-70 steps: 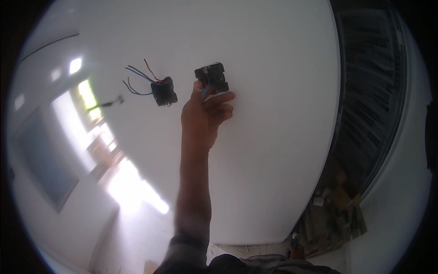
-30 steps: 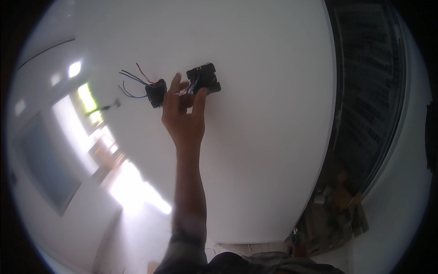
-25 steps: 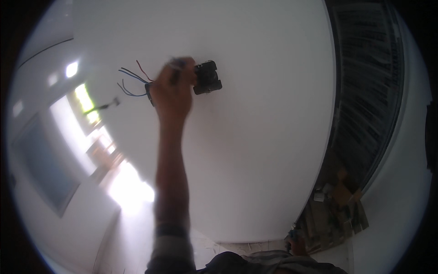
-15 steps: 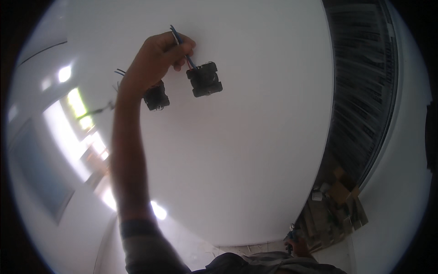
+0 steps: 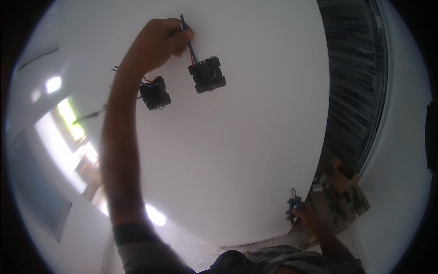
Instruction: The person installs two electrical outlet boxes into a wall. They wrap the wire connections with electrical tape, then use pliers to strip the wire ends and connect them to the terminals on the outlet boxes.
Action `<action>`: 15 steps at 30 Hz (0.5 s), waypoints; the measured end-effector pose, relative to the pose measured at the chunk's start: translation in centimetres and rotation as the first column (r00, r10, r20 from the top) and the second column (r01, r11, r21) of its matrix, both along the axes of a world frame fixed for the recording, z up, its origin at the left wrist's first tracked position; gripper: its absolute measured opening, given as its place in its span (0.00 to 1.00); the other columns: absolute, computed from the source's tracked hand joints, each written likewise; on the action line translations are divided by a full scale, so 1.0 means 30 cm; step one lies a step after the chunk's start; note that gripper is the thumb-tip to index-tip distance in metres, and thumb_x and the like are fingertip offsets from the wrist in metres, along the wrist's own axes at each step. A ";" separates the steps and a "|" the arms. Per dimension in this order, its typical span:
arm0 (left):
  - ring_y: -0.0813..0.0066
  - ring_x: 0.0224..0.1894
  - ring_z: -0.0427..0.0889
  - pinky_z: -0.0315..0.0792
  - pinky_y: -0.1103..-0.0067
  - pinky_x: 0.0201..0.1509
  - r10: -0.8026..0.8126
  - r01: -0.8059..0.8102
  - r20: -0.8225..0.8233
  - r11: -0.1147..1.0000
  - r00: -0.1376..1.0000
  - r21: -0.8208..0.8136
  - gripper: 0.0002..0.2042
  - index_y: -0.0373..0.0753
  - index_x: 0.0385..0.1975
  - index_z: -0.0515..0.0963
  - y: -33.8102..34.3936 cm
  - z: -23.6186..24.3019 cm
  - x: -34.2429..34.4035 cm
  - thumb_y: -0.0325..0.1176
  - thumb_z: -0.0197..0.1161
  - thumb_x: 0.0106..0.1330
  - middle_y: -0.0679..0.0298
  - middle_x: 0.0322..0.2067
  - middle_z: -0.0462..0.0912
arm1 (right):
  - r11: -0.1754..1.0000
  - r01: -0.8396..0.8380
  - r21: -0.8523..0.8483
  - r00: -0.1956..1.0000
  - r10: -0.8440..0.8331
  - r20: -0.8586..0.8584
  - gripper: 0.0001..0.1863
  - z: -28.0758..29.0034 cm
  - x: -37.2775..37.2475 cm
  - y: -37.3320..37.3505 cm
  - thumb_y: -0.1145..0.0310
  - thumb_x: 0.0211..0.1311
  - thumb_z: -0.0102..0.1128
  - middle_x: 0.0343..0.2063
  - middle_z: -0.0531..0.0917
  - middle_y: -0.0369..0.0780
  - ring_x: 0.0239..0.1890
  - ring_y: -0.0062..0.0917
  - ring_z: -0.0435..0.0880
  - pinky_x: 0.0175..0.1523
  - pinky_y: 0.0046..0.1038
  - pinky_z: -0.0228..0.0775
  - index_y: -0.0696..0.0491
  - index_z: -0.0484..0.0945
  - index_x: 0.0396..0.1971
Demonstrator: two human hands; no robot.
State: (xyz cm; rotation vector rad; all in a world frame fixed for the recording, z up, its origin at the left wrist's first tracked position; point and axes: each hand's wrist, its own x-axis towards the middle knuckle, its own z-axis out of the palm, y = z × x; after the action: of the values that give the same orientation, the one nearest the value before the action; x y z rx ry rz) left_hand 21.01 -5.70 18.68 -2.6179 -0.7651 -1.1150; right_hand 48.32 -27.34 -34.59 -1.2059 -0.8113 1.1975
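Observation:
High on the white wall, my left hand [image 5: 164, 43] pinches a bundle of electrical wires [image 5: 190, 48], blue and red among them. They come out of the top of a black square electrical box [image 5: 207, 75] set in the wall. To its left is a second black box [image 5: 155, 93], with wires sticking out beside my forearm. Low on the right, my right hand [image 5: 303, 217] is closed round the dark blue-green handles of a pair of pliers [image 5: 294, 203]. The metal jaws point upward, away from the boxes.
The white wall [image 5: 228, 160] fills the middle. A dark, streaked glass-like panel [image 5: 353, 82] stands on the right, with an opened cardboard box [image 5: 342, 176] below it on the floor. Bright window light [image 5: 70, 118] falls in on the left.
My right hand has risen from the lower edge with the pliers. My left hand has moved slightly up, still gripping the wires, which now stand straighter.

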 end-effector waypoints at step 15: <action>0.77 0.26 0.74 0.71 0.78 0.40 -0.162 0.160 0.063 0.986 0.985 0.045 0.19 0.37 0.30 0.87 0.042 0.031 -0.019 0.51 0.70 0.67 0.66 0.21 0.78 | 0.510 -0.417 0.753 -0.087 -0.846 0.526 0.17 1.356 -0.028 0.304 0.62 0.71 0.61 0.29 0.84 0.42 0.30 0.33 0.84 0.40 0.39 0.77 0.53 0.81 0.54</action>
State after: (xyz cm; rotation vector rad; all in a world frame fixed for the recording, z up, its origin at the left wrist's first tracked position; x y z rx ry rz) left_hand 20.45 -4.45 19.62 -2.6601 -0.5443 -1.2522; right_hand 47.47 -18.22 6.07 -1.1064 -1.8074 -0.9786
